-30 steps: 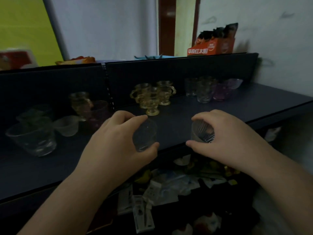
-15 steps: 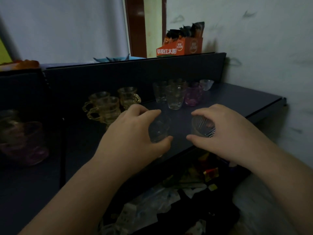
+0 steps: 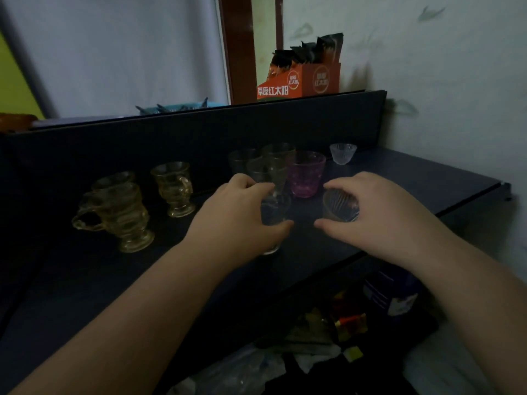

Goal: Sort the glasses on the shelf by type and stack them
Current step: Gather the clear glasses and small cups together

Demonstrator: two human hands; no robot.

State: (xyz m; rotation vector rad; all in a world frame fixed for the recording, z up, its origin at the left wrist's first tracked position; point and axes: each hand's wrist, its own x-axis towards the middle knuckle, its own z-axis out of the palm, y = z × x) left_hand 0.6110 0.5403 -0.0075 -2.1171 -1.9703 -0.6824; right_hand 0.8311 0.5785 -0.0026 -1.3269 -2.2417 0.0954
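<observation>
Dark shelf (image 3: pixel 399 178), hands (image 3: pixel 239 220) gripping glasses (image 3: pixel 339 205)

Over the dark shelf (image 3: pixel 413 178), the left hand (image 3: pixel 236 218) grips a clear glass (image 3: pixel 275 209), the right hand (image 3: pixel 379 212) a ribbed glass (image 3: pixel 338 205) (pink glass (image 3: pixel 305 173) just behind).

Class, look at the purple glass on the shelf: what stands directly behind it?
Behind the purple glass, clear tumblers stand against the shelf's back panel. A small ribbed cup sits behind-right. The tumblers' lower parts are covered.
</observation>
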